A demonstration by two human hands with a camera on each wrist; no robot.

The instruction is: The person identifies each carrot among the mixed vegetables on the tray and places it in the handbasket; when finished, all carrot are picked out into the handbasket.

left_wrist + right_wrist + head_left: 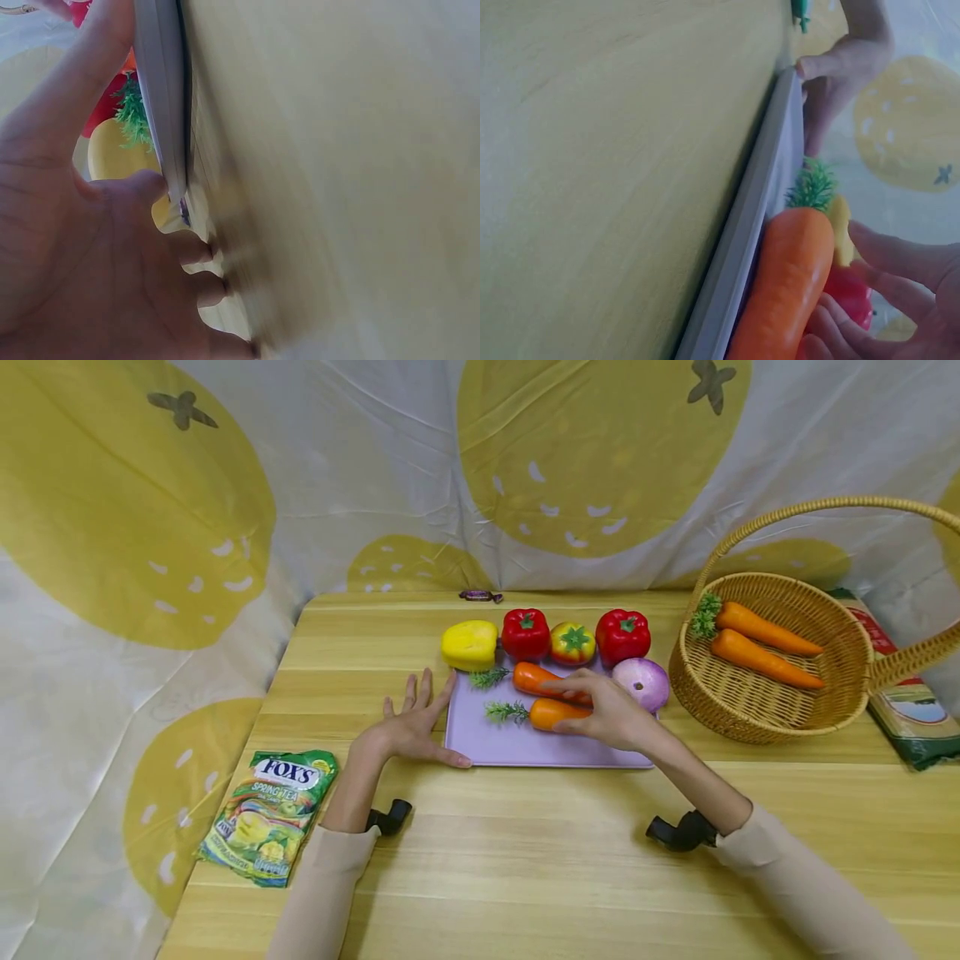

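Observation:
My left hand (411, 727) is spread at the left end of a lilac tray (495, 747), its thumb and index finger touching the tray's edge. Over the tray's right half, my right hand (611, 714) reaches across two orange carrots with green tops. Its fingertips are at the far carrot (531, 677), and its thumb is beside the near carrot (546, 714). In the right wrist view the thumb and fingers stand apart, with the fingers beside a carrot (791, 277). A purple onion (641, 683) lies just beyond this hand, and part of both carrots is hidden under it.
A yellow pepper (469, 645), two red peppers (525, 633) and a red-yellow tomato-like vegetable (573, 643) line the tray's back. A wicker basket (693, 693) holding two carrots (768, 656) stands right, before a packet (911, 710). A candy bag (272, 814) lies left, a wrapped candy (480, 596) behind.

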